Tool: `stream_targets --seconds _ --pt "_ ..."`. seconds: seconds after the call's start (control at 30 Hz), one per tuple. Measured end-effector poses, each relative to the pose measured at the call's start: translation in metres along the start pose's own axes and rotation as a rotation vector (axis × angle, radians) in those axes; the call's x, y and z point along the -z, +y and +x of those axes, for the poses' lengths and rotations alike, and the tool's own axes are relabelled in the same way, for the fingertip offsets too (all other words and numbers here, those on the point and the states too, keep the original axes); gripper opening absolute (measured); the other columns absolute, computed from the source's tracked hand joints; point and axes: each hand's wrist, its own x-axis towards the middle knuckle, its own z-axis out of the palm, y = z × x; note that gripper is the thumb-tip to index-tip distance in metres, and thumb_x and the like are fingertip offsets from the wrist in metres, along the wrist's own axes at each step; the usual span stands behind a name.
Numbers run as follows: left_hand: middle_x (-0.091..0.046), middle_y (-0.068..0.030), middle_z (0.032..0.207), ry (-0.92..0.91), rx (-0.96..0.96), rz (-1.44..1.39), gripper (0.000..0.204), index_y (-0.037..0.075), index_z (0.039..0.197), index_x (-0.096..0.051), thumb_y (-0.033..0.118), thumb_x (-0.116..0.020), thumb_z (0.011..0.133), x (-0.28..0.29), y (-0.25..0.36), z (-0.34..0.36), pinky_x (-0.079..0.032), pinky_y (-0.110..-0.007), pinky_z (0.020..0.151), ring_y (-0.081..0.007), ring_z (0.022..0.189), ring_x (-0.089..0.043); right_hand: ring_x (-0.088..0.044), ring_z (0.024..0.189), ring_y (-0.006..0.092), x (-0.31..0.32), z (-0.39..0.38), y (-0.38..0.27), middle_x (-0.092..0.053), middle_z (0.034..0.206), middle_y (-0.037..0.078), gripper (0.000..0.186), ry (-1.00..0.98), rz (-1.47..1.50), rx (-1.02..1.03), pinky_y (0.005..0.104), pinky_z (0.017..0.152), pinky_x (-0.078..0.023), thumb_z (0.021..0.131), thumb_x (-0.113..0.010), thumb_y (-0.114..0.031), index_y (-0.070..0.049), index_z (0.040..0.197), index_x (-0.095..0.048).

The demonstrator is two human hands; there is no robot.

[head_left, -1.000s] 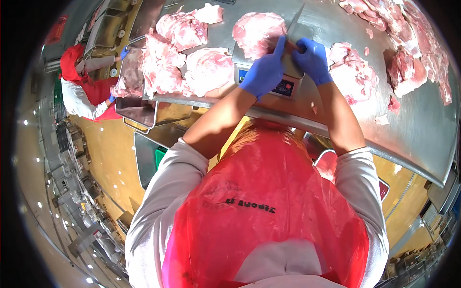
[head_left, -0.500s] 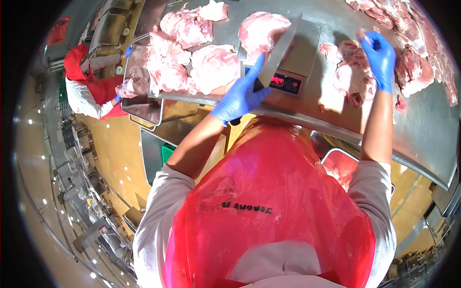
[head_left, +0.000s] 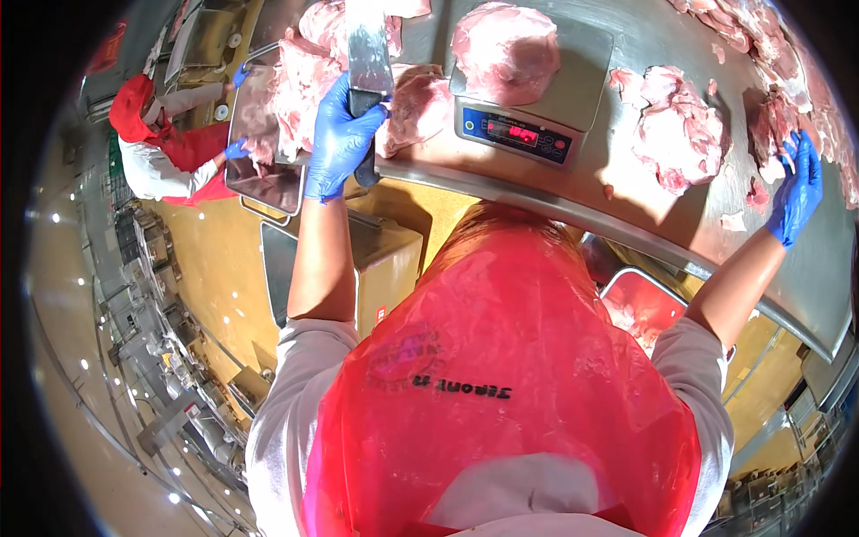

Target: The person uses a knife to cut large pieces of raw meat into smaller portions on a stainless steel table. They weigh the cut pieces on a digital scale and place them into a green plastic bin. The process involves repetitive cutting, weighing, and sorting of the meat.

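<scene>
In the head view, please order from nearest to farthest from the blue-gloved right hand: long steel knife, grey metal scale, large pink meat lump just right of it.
1. Meat lump, left of the right hand.
2. Scale, farther left.
3. Knife, in the left hand.

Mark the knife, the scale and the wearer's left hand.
Knife (head_left: 369, 55): head view, on the blade.
Scale (head_left: 516, 136): head view, on the front panel.
Wearer's left hand (head_left: 338, 145): head view, on its back.

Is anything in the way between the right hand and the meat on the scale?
Yes: another piece lies on the table, right of the scale, between the right hand and the meat. It seems low, so the hand could probably pass above it.
</scene>
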Motion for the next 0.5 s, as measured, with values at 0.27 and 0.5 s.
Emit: stream_targets --seconds 0.27,0.5 --pt "-0.065 -0.0054 0.108 -0.002 0.13 -0.053 0.045 0.001 0.123 -0.057 -0.011 -0.06 0.079 0.003 -0.05 -0.045 -0.051 -0.031 0.09 -0.0145 0.1 -0.061 -0.056 0.117 0.0193 -0.153 0.018 -0.019 -0.059 0.129 0.01 0.042 -0.6 -0.08 0.151 0.034 0.097 -0.045 0.097 -0.052 -0.031 -0.006 0.131 -0.057" --pt "-0.064 -0.0077 0.107 -0.05 0.348 -0.532 0.042 0.0 0.119 -0.059 -0.005 -0.065 0.077 -0.041 -0.057 -0.052 -0.053 -0.029 0.08 -0.0166 0.089 -0.063 -0.052 0.124 0.0229 -0.319 -0.044 -0.003 -0.055 0.135 0.012 0.057 -1.252 -0.349 0.225 0.0375 0.105 -0.04 0.09 -0.065 -0.036 -0.012 0.14 -0.05"
